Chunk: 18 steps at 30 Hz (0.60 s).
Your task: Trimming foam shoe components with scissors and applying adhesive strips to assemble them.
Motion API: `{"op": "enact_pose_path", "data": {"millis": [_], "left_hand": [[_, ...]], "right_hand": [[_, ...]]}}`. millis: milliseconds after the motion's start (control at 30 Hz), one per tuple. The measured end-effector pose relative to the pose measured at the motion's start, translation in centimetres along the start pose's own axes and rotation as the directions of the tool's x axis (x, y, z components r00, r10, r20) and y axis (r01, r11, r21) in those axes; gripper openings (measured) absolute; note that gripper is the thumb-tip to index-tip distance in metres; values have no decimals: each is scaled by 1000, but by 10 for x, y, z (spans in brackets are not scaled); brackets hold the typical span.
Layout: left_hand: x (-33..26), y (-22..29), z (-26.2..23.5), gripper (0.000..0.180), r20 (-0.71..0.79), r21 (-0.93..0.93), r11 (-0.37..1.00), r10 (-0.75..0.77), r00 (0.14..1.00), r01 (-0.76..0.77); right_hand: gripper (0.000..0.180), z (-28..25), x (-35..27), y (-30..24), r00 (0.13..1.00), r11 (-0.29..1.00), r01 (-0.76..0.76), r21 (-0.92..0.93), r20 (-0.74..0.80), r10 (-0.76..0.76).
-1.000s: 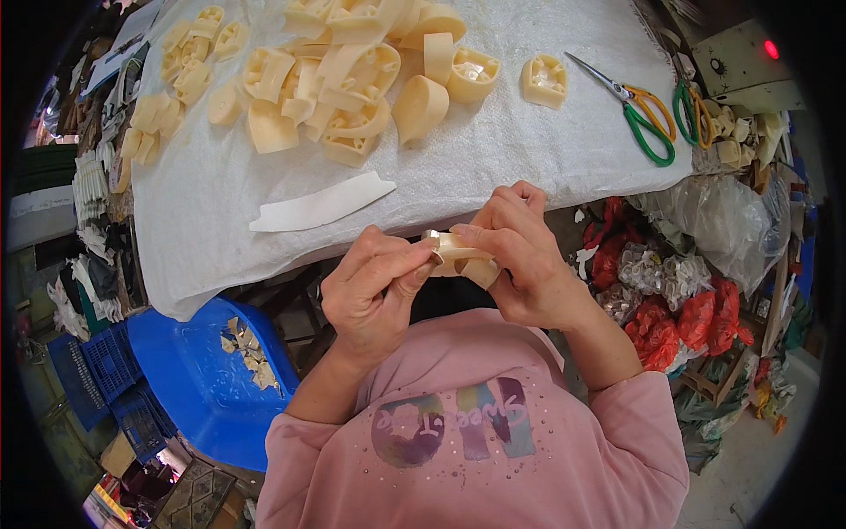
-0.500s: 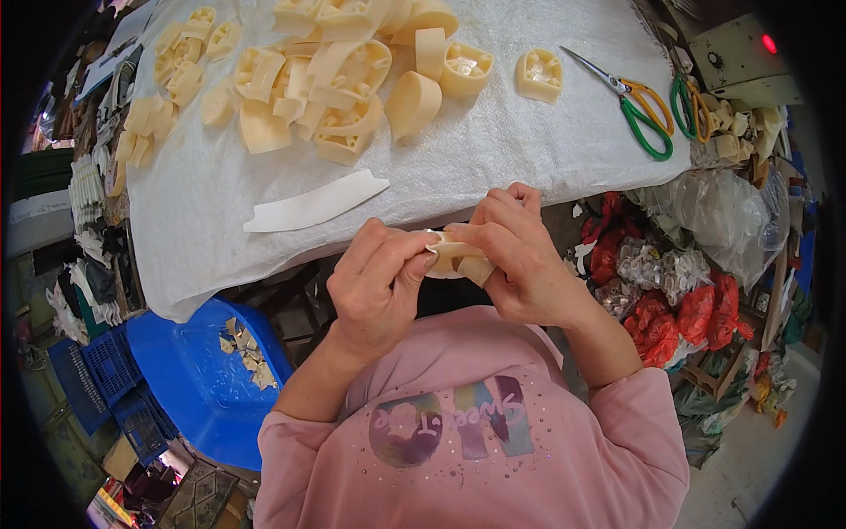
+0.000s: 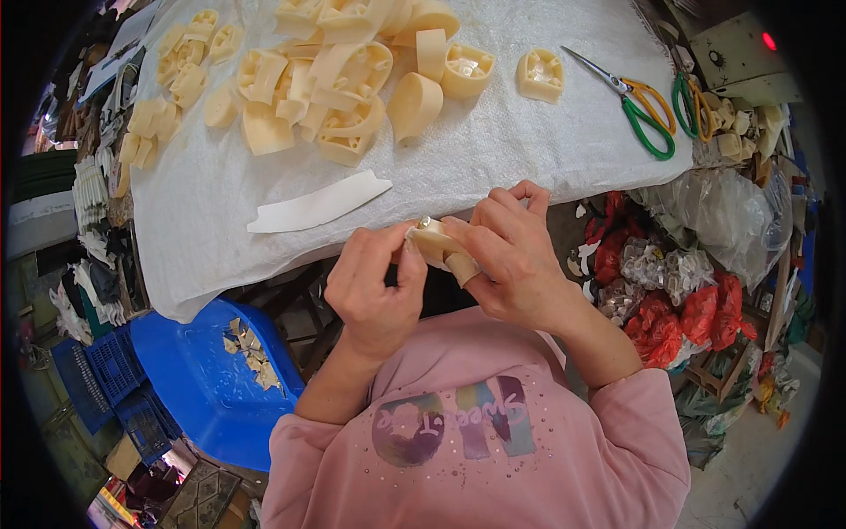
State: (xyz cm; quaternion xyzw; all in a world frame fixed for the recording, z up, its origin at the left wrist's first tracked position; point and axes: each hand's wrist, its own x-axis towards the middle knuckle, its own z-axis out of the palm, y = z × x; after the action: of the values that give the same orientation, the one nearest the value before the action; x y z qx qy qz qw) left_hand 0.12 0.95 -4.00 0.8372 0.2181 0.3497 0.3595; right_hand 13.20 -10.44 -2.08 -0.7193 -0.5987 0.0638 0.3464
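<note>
Just past the table's near edge, in front of my chest, I hold a small cream plastic shoe heel (image 3: 434, 246). My right hand (image 3: 518, 256) grips its right side, with a beige flap or strip showing by the thumb. The fingertips of my left hand (image 3: 374, 286) pinch at its left end, where a pale edge shows; exactly what they pinch is partly hidden. A white curved strip (image 3: 322, 204) lies on the cloth-covered table (image 3: 502, 145) beyond my left hand. Farther back is a pile of similar cream heels (image 3: 352, 79), and one heel (image 3: 540, 75) stands apart.
Scissors with green and orange handles (image 3: 630, 101) lie at the table's right, near a second pair (image 3: 692, 106). A blue plastic tub (image 3: 198, 388) with beige scraps stands low at left. Red and clear plastic bags (image 3: 679, 317) crowd the right side.
The heel has tilted in my hands, its left end raised. My left fingertips have shifted slightly left along its edge. The view has moved a little.
</note>
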Motion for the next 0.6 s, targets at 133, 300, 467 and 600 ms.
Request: {"op": "enact_pose_path", "data": {"millis": [133, 300, 467, 600], "left_hand": [[-6, 2, -3, 10, 108, -241, 904, -337, 935, 353], [0, 8, -8, 14, 174, -469, 716, -500, 849, 517], [-2, 10, -8, 13, 176, -473, 691, -534, 827, 547], [-3, 5, -9, 9, 89, -159, 959, -223, 971, 235]], "right_hand": [[39, -2, -1, 0, 999, 1000, 6, -18, 33, -6], [37, 0, -2, -1, 999, 1000, 18, 8, 32, -18], [36, 2, -4, -2, 999, 1000, 25, 5, 43, -25], [34, 3, -2, -5, 998, 994, 60, -89, 41, -57]]}}
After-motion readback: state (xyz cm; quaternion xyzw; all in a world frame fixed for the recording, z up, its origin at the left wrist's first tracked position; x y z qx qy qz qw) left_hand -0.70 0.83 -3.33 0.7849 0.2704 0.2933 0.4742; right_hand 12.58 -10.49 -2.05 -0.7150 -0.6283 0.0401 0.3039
